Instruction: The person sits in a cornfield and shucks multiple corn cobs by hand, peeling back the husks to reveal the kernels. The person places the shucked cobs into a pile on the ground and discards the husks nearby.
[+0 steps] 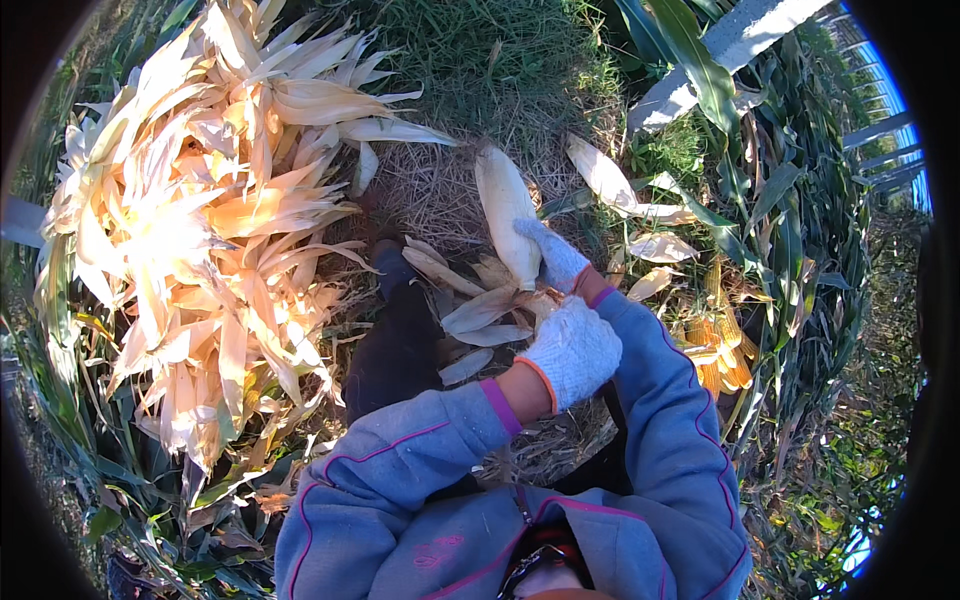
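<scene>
A corn ear in pale husk [506, 214] stands out ahead of me, its narrow dark tip pointing away. My right hand [553, 255], in a white knit glove, grips its lower right side. Close below the ear's base is my left hand [576, 351], gloved in white with an orange cuff. It looks curled, with the back of the glove towards me; its fingertips are hidden, so I cannot tell whether it pinches anything. Loose husk leaves [484, 315] lie on the ground just left of the base.
A big heap of dry husks [202, 225] fills the left side. Bare yellow corn cobs [720, 345] lie beyond my right forearm. Another husk piece [604, 176] rests ahead on the right. Green corn stalks [795, 225] and a concrete post [720, 60] border the right.
</scene>
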Demonstrator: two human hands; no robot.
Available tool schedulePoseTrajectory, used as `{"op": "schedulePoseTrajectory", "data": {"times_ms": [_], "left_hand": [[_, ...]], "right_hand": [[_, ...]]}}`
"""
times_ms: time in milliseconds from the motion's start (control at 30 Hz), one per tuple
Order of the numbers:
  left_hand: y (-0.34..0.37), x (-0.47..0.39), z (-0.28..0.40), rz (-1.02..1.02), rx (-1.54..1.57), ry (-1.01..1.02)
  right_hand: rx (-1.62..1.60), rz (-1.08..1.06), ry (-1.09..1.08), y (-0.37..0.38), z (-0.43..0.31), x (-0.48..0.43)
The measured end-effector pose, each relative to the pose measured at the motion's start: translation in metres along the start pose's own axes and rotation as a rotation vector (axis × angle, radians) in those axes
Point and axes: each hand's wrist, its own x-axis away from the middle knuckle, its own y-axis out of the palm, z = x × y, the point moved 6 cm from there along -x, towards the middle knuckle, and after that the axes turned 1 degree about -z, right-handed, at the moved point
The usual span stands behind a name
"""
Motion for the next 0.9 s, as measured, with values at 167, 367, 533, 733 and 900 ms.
{"op": "schedulePoseTrajectory", "data": {"times_ms": [167,367,533,733,900], "left_hand": [[-0.094,0.012,-0.044,0.966,0.18,-0.193],[-0.066,-0.004,-0.09,1.017,1.567,-0.138],[-0.032,-0.029,-0.049,0.338,2.207,-0.003],[-0.025,-0.041,-0.037,0.44,1.768,-0.233],[-0.015,-0.055,-0.022,0.333,1.574,-0.216]], "right_hand": [[-0.385,0.044,0.152,-0.02,-0.058,0.108],[-0.986,-0.235,-0.076,-0.009,-0.111,0.168],[-0.321,-0.246,-0.169,-0.03,-0.125,0.173],[-0.295,0.406,-0.147,-0.105,-0.109,0.164],[-0.391,0.422,-0.429,-0.11,-0.147,0.166]]}}
